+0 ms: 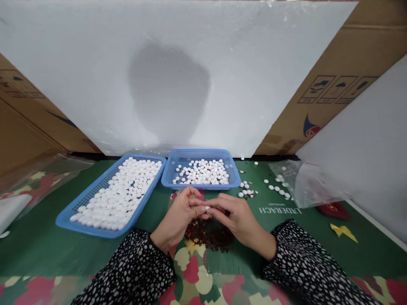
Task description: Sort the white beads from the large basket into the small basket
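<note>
My left hand (178,217) and my right hand (239,217) meet in front of the baskets, fingertips pinched together. Between them shows a small white round piece (207,208), mostly covered by the fingers. Just below my hands lies a pile of dark reddish-brown dried bits (219,240), partly hidden by them. Beyond my fingers stands a blue plastic basket (203,186) holding many similar white pieces. A second blue basket (71,207), set at a slant to the left, is spread with more of them.
Loose white pieces (281,192) lie right of the baskets, beside a clear plastic bag (318,186). A yellow scrap (344,231) and a dark red object (335,210) are farther right. A white panel (238,76) and cardboard (349,63) stand behind the green sheet (238,262).
</note>
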The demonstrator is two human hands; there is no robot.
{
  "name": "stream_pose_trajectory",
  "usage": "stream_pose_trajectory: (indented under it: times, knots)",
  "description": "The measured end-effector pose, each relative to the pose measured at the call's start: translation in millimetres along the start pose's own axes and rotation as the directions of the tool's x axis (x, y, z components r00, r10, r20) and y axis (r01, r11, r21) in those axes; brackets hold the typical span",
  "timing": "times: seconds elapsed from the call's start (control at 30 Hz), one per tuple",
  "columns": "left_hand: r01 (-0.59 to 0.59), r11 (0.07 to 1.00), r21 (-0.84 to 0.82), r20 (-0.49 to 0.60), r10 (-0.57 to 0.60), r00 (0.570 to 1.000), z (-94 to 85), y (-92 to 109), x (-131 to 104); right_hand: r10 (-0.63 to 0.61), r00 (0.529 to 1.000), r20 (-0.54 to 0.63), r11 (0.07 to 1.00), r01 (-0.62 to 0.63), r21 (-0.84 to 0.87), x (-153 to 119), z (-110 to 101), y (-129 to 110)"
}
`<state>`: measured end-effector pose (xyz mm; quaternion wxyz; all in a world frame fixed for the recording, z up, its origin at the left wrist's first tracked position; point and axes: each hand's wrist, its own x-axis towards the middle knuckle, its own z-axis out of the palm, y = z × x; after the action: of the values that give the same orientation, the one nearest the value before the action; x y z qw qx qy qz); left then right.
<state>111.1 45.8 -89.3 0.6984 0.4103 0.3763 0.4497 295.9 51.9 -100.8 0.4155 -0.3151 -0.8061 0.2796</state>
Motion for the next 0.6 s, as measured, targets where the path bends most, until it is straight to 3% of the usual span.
stream_pose_trajectory:
  times: [0.17,0.33,0.43,0.47,0.53,0.6]
  knots:
    - [-0.065,0.997,0.036,0.003,0.065,0.998,0.4,2,1,-0.013,1.000,0.022,1.000,0.014,-0.012,6,0,-3]
    - [-0.072,0.995,0.068,-0.062,0.076,0.995,-2.8,8,5,-0.101,0.982,0.158,0.990,0.115,-0.080,27,-10,-6]
    - [-0.104,0.956,0.274,-0.029,0.116,0.993,-9.6,9,7,-0.080,0.989,0.123,0.963,0.108,-0.248,54,-21,4]
    - [-0.140,0.897,0.420,0.010,0.149,0.989,-12.4,8,8,-0.075,0.993,0.089,0.942,0.099,-0.319,65,-25,9]
    - [-0.251,0.671,0.697,0.149,0.207,0.967,-17.8,5,10,-0.049,0.995,0.081,0.894,0.080,-0.441,85,-32,22]
    - [-0.378,0.457,0.805,0.323,0.197,0.926,-21.9,1,10,0.020,0.990,0.142,0.878,0.050,-0.476,95,-40,30]
